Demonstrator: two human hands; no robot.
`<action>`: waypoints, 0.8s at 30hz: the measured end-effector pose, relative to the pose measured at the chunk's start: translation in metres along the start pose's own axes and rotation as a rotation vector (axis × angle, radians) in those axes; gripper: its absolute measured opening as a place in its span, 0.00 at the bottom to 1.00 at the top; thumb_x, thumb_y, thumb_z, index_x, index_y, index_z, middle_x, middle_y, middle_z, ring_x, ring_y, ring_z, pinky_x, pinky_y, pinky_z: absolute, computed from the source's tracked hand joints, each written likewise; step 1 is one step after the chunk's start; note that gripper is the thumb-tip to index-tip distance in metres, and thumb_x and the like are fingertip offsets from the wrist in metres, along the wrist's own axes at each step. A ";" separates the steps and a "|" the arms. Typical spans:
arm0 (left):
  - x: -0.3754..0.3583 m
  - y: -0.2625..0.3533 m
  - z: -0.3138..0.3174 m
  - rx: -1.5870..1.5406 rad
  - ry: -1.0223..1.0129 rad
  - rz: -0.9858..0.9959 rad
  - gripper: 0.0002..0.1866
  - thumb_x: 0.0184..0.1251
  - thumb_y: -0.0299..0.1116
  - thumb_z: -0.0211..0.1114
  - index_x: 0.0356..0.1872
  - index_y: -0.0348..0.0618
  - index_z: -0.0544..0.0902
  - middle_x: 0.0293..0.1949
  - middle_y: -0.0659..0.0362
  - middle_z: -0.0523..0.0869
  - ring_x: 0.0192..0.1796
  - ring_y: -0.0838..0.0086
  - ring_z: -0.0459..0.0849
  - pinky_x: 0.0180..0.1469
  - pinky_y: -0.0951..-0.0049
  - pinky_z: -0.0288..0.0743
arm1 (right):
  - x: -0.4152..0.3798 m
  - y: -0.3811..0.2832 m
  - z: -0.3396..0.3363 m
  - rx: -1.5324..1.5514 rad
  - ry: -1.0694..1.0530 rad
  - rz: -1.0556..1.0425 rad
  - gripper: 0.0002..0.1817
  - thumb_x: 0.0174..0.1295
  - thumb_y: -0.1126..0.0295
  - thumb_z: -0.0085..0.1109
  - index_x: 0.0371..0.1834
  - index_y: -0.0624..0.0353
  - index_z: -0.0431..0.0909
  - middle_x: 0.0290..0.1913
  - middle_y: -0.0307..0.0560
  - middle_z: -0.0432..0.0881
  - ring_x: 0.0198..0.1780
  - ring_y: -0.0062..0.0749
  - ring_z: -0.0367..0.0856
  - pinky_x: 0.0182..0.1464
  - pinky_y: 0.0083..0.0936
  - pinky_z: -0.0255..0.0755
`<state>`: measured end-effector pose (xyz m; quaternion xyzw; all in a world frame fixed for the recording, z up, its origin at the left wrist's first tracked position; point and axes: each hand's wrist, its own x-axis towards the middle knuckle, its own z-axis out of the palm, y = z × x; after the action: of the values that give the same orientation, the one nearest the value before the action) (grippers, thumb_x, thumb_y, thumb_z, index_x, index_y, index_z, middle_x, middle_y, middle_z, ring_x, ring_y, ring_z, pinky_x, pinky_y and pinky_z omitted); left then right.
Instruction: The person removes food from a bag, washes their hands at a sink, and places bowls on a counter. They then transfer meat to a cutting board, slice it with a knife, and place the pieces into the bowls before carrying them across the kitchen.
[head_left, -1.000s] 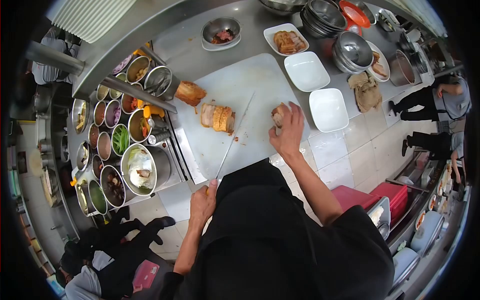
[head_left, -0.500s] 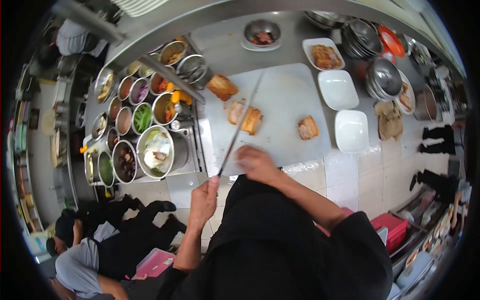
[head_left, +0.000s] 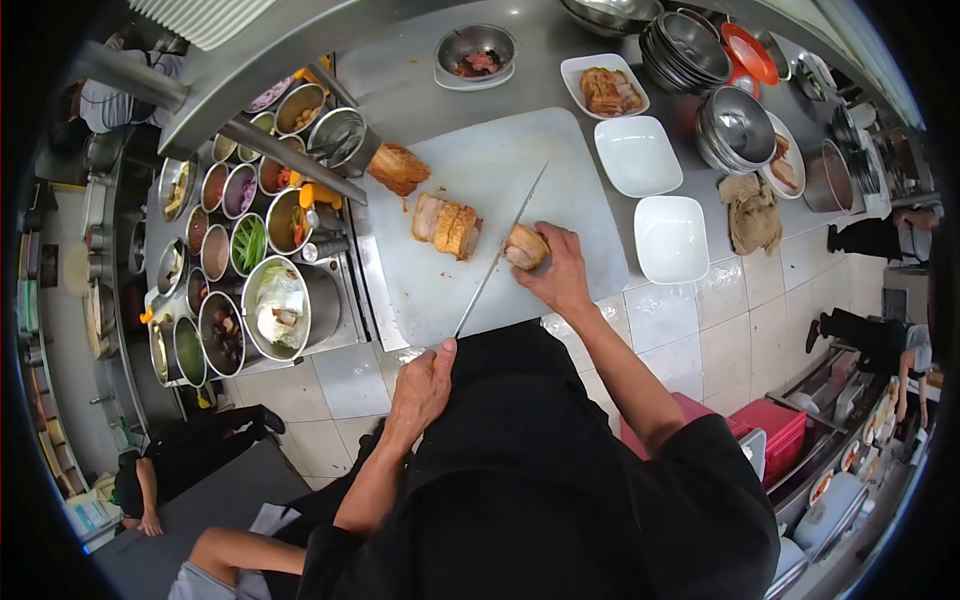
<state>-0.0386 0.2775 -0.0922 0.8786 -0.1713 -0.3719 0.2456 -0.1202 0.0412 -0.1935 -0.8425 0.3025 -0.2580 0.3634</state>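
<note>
My left hand (head_left: 424,388) grips a long, thin-bladed knife (head_left: 505,240) by its handle, which the fist mostly hides. The blade slants up and right across the white cutting board (head_left: 560,140). Just right of the blade, my right hand (head_left: 562,275) has its fingers and thumb around a small chunk of roast pork belly (head_left: 525,248). Left of the blade sit cut pieces of roast pork (head_left: 446,226), pressed close together. A larger browned pork chunk (head_left: 398,168) rests by the board's upper left edge.
Metal tubs of ingredients (head_left: 275,310) crowd the left. White square dishes (head_left: 638,157) stand right of the board, near a dish of sliced pork (head_left: 610,92), stacked metal bowls (head_left: 742,130) and a crumpled cloth (head_left: 750,214). Co-workers are at both sides.
My right hand has moved right and up onto the single pork chunk, which now sits nearer the blade. The knife has shifted right of the cut pieces. The camera view has shifted too.
</note>
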 end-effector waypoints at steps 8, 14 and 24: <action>0.003 0.009 0.012 0.070 -0.016 0.018 0.36 0.74 0.58 0.45 0.26 0.27 0.78 0.26 0.31 0.79 0.36 0.34 0.78 0.42 0.48 0.71 | 0.002 0.004 -0.001 0.095 0.008 -0.031 0.33 0.37 0.72 0.69 0.52 0.62 0.70 0.52 0.57 0.71 0.56 0.52 0.69 0.59 0.39 0.67; -0.005 0.008 0.004 0.171 -0.066 -0.042 0.37 0.74 0.58 0.43 0.27 0.27 0.79 0.29 0.29 0.80 0.39 0.33 0.78 0.45 0.46 0.71 | 0.002 0.005 0.004 0.150 0.030 -0.027 0.30 0.36 0.74 0.69 0.48 0.62 0.71 0.49 0.55 0.74 0.54 0.51 0.71 0.57 0.38 0.70; 0.034 0.020 0.027 0.249 -0.080 -0.004 0.37 0.74 0.58 0.42 0.30 0.25 0.80 0.31 0.28 0.81 0.42 0.34 0.80 0.48 0.45 0.72 | 0.006 0.003 0.004 0.115 0.037 -0.034 0.25 0.38 0.73 0.68 0.45 0.60 0.74 0.46 0.51 0.79 0.50 0.48 0.74 0.53 0.37 0.72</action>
<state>-0.0387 0.2360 -0.1165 0.8870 -0.2242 -0.3831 0.1270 -0.1145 0.0374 -0.1969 -0.8204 0.2796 -0.2964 0.4010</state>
